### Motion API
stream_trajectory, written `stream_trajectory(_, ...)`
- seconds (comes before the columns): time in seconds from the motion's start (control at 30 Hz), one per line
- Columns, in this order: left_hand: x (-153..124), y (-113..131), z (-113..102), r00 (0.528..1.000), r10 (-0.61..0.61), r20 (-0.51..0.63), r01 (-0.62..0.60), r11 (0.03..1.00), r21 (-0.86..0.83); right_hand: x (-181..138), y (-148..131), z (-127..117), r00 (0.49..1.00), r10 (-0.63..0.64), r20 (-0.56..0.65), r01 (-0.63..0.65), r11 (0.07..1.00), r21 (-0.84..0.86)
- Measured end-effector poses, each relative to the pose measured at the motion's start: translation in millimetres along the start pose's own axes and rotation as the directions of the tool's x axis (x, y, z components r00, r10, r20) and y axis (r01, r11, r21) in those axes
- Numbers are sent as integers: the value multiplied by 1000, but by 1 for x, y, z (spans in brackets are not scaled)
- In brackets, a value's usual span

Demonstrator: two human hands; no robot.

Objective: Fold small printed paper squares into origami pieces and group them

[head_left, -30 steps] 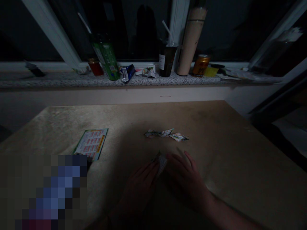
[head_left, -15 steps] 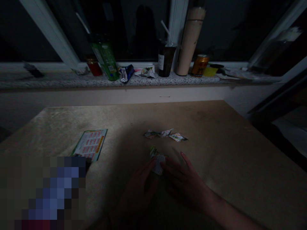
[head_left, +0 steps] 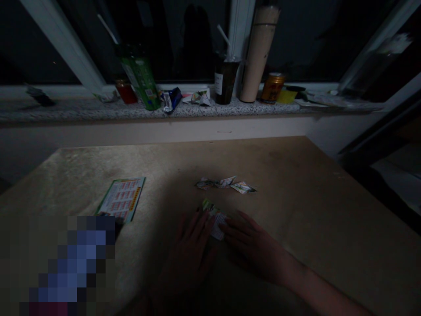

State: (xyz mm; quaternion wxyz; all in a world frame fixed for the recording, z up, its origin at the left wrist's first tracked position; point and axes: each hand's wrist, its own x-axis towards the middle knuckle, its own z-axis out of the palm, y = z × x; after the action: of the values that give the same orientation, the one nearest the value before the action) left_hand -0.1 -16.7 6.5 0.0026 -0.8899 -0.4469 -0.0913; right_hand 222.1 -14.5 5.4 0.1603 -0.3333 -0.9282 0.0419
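Note:
A small printed piece of paper (head_left: pixel 217 227) with a green corner lies on the tan table between my hands. My left hand (head_left: pixel 190 248) is open and flat, its fingertips resting on or against the paper's left side. From the right, my right hand (head_left: pixel 250 243) reaches in with stretched fingers, the tips touching the paper's right edge. Beyond them sits a short row of folded paper pieces (head_left: pixel 226 182) with pointed ends. Dim light and shadow hide the undersides of both hands.
A printed card with a calendar-like grid (head_left: pixel 123 196) lies left, beside a blurred-out area. On the speckled windowsill (head_left: pixel 194 113) stand a green bottle (head_left: pixel 141 81), a dark cup with a straw (head_left: pixel 226 83), a tall beige flask (head_left: pixel 259 55), an orange can (head_left: pixel 272 88) and crumpled wrappers (head_left: pixel 171 98).
My left hand has flattened and its fingers have spread on the paper. My right hand's raised finger has come down toward the others. The paper has turned slightly.

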Motion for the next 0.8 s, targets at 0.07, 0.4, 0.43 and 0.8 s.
stream_trajectory(0.07, -1, -3, 2, 1000, 9, -2, -9, 1000, 29, -1, 1, 1, 1000, 0, 4, 0, 1000, 11)
stream_trajectory(0.4, -5, -8, -8, 990, 113, 89, -109, 993, -44, 3, 8, -15, 999, 27, 24, -30, 992, 125)
stream_trajectory(0.43, -5, -7, -10, 986, 128, 104, -124, 991, -46, 4, 9, -18, 998, 43, 40, -48, 988, 150)
stream_trajectory(0.8, -7, -4, -8, 965, 176, 194, -164, 984, -75, 5, 18, -29, 984, 151, 90, -174, 903, 393)
